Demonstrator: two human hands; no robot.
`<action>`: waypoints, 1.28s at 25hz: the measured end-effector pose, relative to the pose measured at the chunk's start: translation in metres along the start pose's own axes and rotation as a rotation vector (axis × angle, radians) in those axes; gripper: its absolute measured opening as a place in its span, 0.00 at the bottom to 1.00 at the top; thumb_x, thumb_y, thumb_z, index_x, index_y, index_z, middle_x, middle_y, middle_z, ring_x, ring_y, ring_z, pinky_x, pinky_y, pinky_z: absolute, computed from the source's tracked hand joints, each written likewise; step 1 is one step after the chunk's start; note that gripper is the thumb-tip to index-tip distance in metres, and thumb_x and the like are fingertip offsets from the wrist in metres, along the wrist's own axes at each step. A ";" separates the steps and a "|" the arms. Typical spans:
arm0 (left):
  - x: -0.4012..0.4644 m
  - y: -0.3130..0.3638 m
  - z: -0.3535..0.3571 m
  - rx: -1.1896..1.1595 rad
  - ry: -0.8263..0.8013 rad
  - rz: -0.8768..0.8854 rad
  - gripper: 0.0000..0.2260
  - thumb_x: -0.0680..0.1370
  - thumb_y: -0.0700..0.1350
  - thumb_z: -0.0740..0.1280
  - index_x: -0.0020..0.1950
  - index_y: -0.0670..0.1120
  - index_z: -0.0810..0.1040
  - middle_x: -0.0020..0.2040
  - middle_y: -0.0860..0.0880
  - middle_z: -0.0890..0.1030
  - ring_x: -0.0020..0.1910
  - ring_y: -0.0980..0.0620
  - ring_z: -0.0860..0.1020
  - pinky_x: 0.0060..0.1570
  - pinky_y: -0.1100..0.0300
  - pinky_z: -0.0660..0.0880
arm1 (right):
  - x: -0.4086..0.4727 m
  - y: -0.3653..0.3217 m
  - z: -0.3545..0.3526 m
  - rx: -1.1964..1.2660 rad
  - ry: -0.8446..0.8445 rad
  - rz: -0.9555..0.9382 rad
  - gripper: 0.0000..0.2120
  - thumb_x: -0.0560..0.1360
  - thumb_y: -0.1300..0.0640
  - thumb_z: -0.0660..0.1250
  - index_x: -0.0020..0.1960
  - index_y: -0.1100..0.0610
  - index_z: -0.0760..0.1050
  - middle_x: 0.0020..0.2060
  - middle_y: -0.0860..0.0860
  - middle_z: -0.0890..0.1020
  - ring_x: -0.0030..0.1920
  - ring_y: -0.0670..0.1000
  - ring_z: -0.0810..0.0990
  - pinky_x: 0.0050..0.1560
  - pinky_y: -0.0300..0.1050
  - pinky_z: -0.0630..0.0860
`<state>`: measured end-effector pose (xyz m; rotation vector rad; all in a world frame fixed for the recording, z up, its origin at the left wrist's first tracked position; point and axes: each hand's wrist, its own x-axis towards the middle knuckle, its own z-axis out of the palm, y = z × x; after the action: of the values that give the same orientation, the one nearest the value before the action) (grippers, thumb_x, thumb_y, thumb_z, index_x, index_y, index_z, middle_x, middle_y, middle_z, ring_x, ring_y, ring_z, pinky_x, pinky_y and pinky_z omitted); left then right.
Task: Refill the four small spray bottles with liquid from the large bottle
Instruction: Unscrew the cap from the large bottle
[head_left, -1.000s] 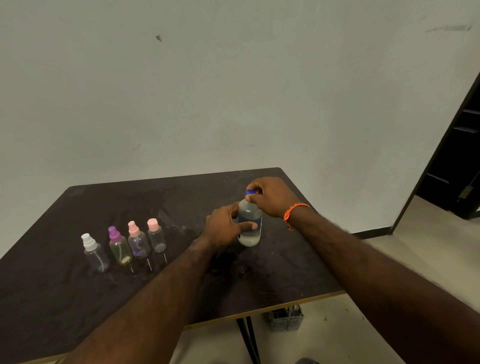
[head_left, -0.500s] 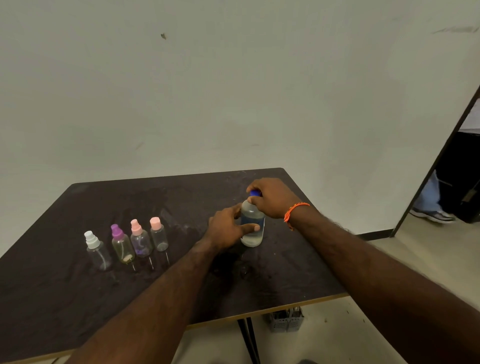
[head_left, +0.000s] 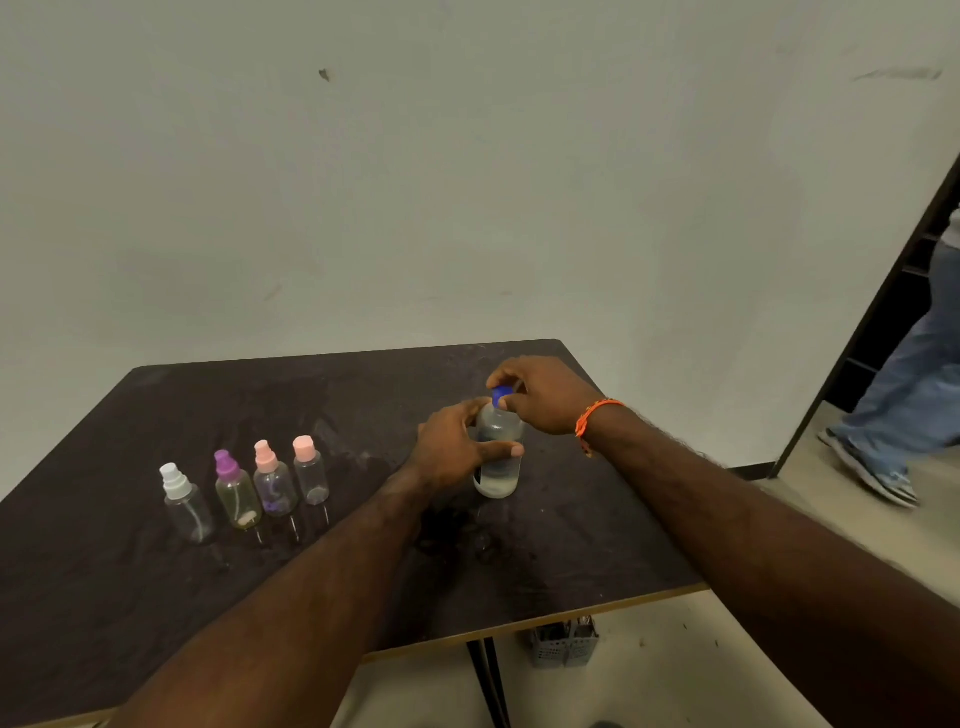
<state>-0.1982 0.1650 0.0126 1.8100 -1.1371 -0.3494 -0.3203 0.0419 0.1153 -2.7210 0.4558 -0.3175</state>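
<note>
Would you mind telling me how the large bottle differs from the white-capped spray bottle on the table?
The large bottle has a blue cap; the white-capped spray bottle has a white spray top. The large bottle is bigger. The left hand grips the large bottle and the right hand pinches its cap; the white-capped spray bottle stands untouched. Both are clear and upright.

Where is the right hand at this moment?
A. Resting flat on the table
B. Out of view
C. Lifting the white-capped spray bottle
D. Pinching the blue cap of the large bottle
D: the right hand pinches the blue cap atop the large bottle, which the left hand grips.
</note>
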 end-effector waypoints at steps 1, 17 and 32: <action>0.000 0.000 0.000 -0.007 0.001 -0.005 0.26 0.66 0.62 0.82 0.61 0.60 0.83 0.53 0.63 0.86 0.56 0.63 0.83 0.65 0.48 0.78 | -0.001 -0.001 -0.002 -0.007 -0.035 -0.013 0.16 0.76 0.62 0.68 0.63 0.54 0.79 0.58 0.50 0.82 0.57 0.50 0.79 0.54 0.38 0.71; -0.005 0.002 -0.002 0.001 -0.023 -0.022 0.22 0.69 0.55 0.83 0.61 0.59 0.83 0.52 0.62 0.86 0.53 0.66 0.82 0.54 0.67 0.74 | -0.008 -0.008 -0.003 -0.042 -0.059 0.001 0.26 0.75 0.63 0.65 0.72 0.52 0.71 0.65 0.52 0.78 0.63 0.52 0.77 0.60 0.41 0.71; -0.003 -0.001 -0.002 0.073 -0.030 -0.018 0.24 0.70 0.57 0.82 0.64 0.59 0.81 0.51 0.63 0.85 0.52 0.66 0.81 0.57 0.63 0.76 | -0.014 -0.008 0.008 -0.027 0.088 0.041 0.24 0.76 0.52 0.68 0.71 0.53 0.72 0.62 0.51 0.79 0.58 0.51 0.78 0.59 0.45 0.73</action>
<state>-0.1980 0.1684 0.0116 1.8852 -1.1682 -0.3508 -0.3287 0.0564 0.1086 -2.7279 0.5431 -0.4244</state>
